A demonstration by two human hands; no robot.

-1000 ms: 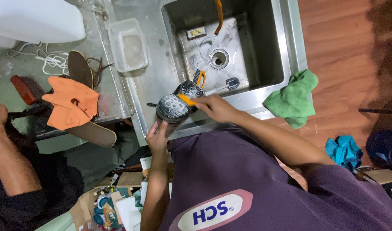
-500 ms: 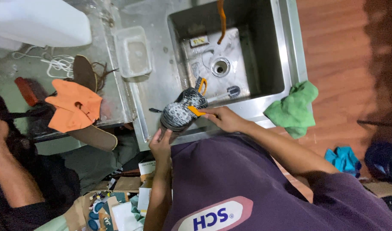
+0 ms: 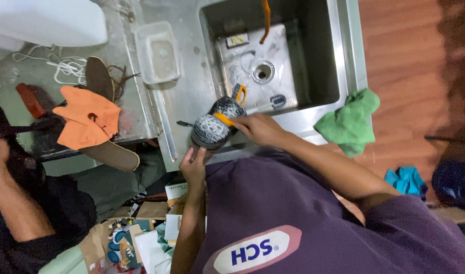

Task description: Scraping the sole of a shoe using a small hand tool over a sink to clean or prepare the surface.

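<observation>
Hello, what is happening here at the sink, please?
A person in a purple shirt holds a grey patterned shoe with orange trim over the front edge of a steel sink. The left hand supports the shoe from below; the right hand presses an orange-handled brush onto it. A green cloth hangs on the sink's corner. Another person's arm shows at the left.

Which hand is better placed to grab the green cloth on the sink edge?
Right, probably. The right hand lies nearer the green cloth, on that side of the sink. The left hand is under the shoe, supporting it.
</observation>
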